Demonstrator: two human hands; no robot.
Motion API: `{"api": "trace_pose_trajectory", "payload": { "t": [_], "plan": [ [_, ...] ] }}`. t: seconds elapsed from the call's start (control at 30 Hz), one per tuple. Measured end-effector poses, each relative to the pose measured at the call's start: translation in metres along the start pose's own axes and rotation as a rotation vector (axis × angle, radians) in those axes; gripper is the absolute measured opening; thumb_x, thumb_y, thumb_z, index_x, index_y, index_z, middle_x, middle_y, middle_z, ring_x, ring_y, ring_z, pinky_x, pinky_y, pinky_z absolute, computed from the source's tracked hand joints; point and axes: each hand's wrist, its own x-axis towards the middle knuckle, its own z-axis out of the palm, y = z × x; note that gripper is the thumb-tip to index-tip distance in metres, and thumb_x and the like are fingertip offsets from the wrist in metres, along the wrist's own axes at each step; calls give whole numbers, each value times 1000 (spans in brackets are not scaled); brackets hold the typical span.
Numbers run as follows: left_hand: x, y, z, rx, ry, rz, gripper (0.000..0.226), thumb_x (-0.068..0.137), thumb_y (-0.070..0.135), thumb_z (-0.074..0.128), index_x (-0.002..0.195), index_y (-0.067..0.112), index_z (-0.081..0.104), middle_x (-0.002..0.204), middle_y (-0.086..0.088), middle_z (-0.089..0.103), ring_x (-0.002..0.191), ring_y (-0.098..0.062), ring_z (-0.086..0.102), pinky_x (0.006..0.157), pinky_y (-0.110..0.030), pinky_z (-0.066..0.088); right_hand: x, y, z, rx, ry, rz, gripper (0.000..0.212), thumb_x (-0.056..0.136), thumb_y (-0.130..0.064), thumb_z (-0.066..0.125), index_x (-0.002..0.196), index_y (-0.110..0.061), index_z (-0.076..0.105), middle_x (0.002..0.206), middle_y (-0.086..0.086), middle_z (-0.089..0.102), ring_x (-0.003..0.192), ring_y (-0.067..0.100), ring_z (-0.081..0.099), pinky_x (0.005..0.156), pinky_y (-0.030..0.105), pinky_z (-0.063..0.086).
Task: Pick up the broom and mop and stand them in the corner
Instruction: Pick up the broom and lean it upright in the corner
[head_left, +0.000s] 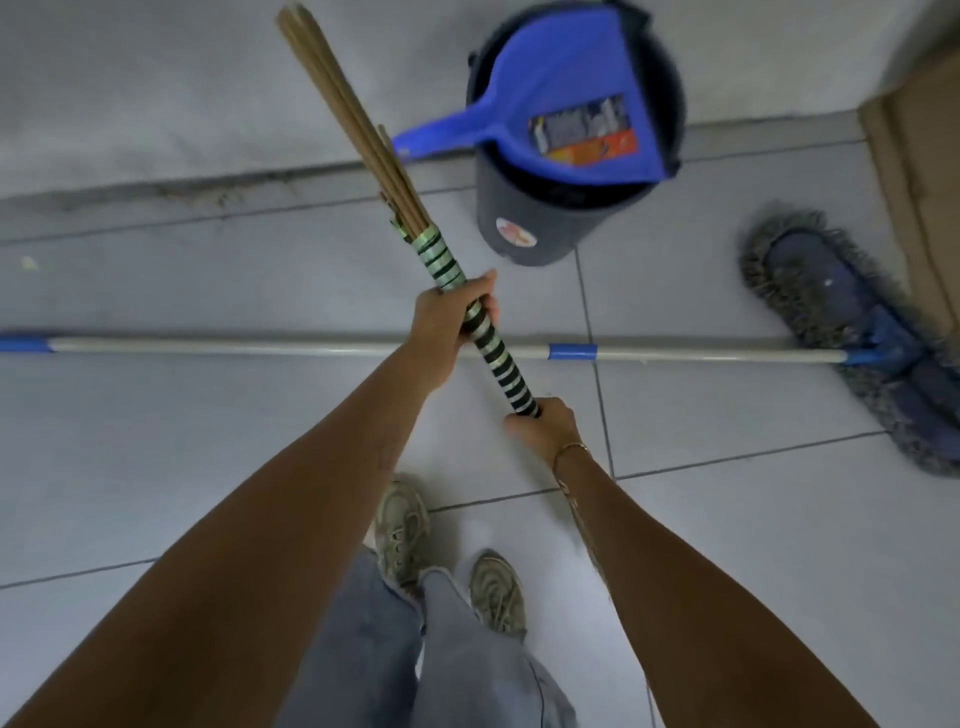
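I hold the broom in both hands, tilted, with its brown bristle bundle pointing up and to the left toward the wall. Its handle is wrapped in green and black bands. My left hand grips the upper part of the wrapped handle. My right hand is closed around the handle's lower end. The mop lies flat on the tiled floor, its white pole with blue sleeves running left to right under the broom. Its blue and grey fringed head rests at the right.
A dark bucket stands by the wall with a blue dustpan resting in it. A cardboard box sits at the right edge. The grey wall base runs across the top. My shoes are on the tiles below.
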Motion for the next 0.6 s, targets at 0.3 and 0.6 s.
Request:
{"api": "trace_pose_trajectory", "payload": {
  "t": [0.3, 0.6],
  "plan": [
    [-221, 215, 138, 124, -190, 374, 43, 82, 10, 69, 42, 15, 54, 41, 1, 54, 45, -17, 52, 81, -49, 52, -218, -175, -132, 178, 160, -209, 26, 70, -11, 70, 52, -13, 51, 56, 5, 46, 56, 16, 38, 54, 28, 33],
    [-357, 259, 305, 308, -551, 532, 54, 84, 8, 67, 35, 22, 49, 36, 6, 45, 38, -9, 43, 53, -27, 49, -344, -179, -262, 460, 326, -303, 24, 76, -8, 70, 61, -5, 51, 64, 11, 52, 67, 21, 46, 67, 34, 38]
  ]
}}
